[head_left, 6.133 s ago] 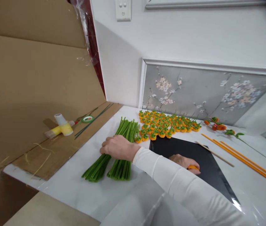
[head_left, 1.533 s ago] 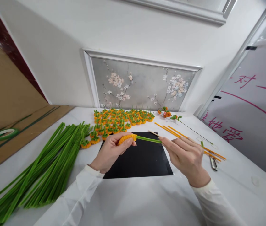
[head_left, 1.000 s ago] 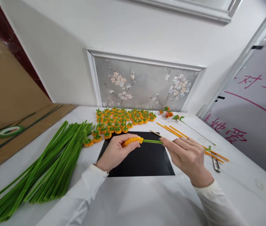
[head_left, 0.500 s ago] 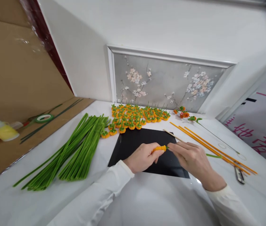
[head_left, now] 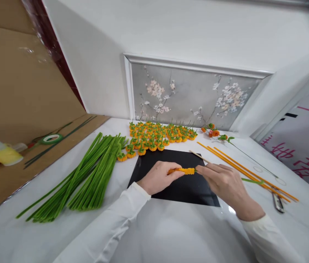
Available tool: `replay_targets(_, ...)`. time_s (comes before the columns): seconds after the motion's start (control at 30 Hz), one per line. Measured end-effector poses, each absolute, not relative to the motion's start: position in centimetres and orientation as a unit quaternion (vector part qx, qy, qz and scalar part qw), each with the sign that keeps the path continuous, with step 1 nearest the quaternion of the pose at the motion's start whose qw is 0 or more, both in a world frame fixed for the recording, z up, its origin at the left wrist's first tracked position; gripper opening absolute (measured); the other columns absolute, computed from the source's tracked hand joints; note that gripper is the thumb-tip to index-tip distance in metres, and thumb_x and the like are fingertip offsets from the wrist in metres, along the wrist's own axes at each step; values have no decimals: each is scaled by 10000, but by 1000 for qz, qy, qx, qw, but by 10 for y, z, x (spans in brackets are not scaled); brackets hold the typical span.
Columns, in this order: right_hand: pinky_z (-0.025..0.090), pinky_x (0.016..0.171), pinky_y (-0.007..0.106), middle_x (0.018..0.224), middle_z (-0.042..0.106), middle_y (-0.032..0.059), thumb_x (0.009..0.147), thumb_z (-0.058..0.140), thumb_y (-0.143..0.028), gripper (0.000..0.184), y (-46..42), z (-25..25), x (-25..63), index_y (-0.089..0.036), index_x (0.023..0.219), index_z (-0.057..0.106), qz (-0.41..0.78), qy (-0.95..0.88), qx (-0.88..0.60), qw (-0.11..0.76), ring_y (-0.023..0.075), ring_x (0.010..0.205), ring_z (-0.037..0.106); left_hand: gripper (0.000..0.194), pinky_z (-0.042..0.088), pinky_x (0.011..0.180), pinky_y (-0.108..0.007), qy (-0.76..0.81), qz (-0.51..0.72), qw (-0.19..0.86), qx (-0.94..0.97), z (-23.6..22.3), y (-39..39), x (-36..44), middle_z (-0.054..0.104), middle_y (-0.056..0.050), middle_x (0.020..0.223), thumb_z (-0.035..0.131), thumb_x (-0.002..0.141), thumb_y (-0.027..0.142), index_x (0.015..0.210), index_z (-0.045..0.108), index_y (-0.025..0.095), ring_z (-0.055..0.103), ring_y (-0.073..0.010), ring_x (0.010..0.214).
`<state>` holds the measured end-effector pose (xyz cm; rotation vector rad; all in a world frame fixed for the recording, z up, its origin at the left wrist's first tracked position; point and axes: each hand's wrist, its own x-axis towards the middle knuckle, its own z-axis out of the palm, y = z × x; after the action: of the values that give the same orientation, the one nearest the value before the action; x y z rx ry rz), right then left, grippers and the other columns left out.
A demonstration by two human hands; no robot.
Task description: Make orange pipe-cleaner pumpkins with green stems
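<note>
Orange coil: we have it (head_left: 189, 171) in the air above the black mat (head_left: 187, 193), lying nearly level between our two hands.
Left hand: our left hand (head_left: 158, 179) has its thumb and forefinger clamped on the coil's left end; the other fingers are curled out of sight.
Right hand: our right hand (head_left: 224, 182) has its fingers together at the coil's right end, seemingly pinching the green stem (head_left: 195, 170), of which only a short bit shows.
Green strip: this one (head_left: 253, 180) sticks out past the right hand towards the orange rods (head_left: 249, 175); we cannot tell whether it is the far end of the stem.
Handling: we judge the coil very light, soft and springy, fuzzy rather than slippery, and easily squashed or unwound; a gentle pinch on its end turns seems best, with the stiffer, bendable stem taken close to the coil.
In the way: a wooden stick (head_left: 199, 156) runs behind our right hand, and the rods lie just beyond it, with a metal tool (head_left: 278, 204) near their lower ends.
Behind the mat: many orange flower heads (head_left: 160, 133) sit crowded with green stalks up, the nearest close to its edge.
Left of us: green pipe cleaners (head_left: 96, 182) are spread across the white surface (head_left: 171, 233); a tape roll (head_left: 44, 140) lies farther off on cardboard.
</note>
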<state>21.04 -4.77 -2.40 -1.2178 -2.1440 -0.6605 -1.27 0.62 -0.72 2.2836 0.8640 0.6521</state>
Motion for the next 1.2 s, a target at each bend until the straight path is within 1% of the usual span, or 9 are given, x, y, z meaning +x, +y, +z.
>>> replay_targets(0.17,348,546,225,641,626,-2,941,437,-181,243,-47,-28,207,-196,932,680,-218,-808,-458,299,96,528,530,312,280,531,-202,296,241,322,866,-11,4,-9,480,49,576,463,891,352,731,641,151,407,-87,555)
replay_targets(0.33,416,568,221,696,665,26,943,449,-221,230,-43,-34,204,-183,938,676,-176,-810,-455,325,114,577,599,318,330,558,-199,302,255,352,849,-8,1,-6,557,32,623,427,904,336,814,673,156,469,-94,583)
replay_targets(0.4,447,587,225,741,685,34,942,455,-251,225,-42,-35,204,-189,966,669,-148,-806,-466,333,126,612,627,280,354,573,-197,307,266,362,839,-5,2,-8,591,25,672,470,879,343,901,683,163,491,-102,611)
replay_targets(0.5,491,630,243,887,706,50,928,487,-291,225,-42,-34,205,-193,1077,624,-91,-799,-482,349,144,676,652,283,406,658,-204,309,293,376,823,0,6,-13,651,0,841,576,811,325,1032,659,169,545,-127,720)
replay_targets(0.6,517,666,266,937,693,57,914,508,-289,260,-41,-31,209,-193,1145,578,-49,-791,-486,367,159,728,652,252,431,697,-215,314,310,380,813,3,11,-18,667,-15,882,583,805,308,988,675,161,569,-140,767)
replay_targets(0.83,530,713,299,839,649,56,923,482,-256,191,-39,-31,212,-203,938,664,-36,-782,-470,409,168,758,631,263,467,733,-222,336,324,379,799,-3,19,-22,718,-18,920,627,779,289,999,713,174,623,-162,819)
replay_targets(0.93,534,701,296,851,649,57,918,492,-248,186,-37,-33,210,-209,918,674,-30,-786,-455,417,169,766,629,285,484,741,-236,337,317,381,800,-5,19,-22,732,-22,935,630,779,306,1018,717,178,641,-176,830)
replay_targets(1.07,531,697,301,845,655,54,914,502,-233,177,-36,-34,208,-213,918,678,-32,-786,-449,423,170,762,624,327,494,821,-271,333,309,402,795,-7,20,-22,728,-45,1008,649,759,324,1035,716,161,649,-213,917)
replay_targets(1.2,525,696,296,840,670,56,912,504,-221,177,-36,-34,207,-206,909,680,-53,-793,-447,411,170,752,624,329,502,814,-281,321,286,409,805,-10,21,-20,738,-27,956,641,757,328,1036,720,172,651,-225,895)
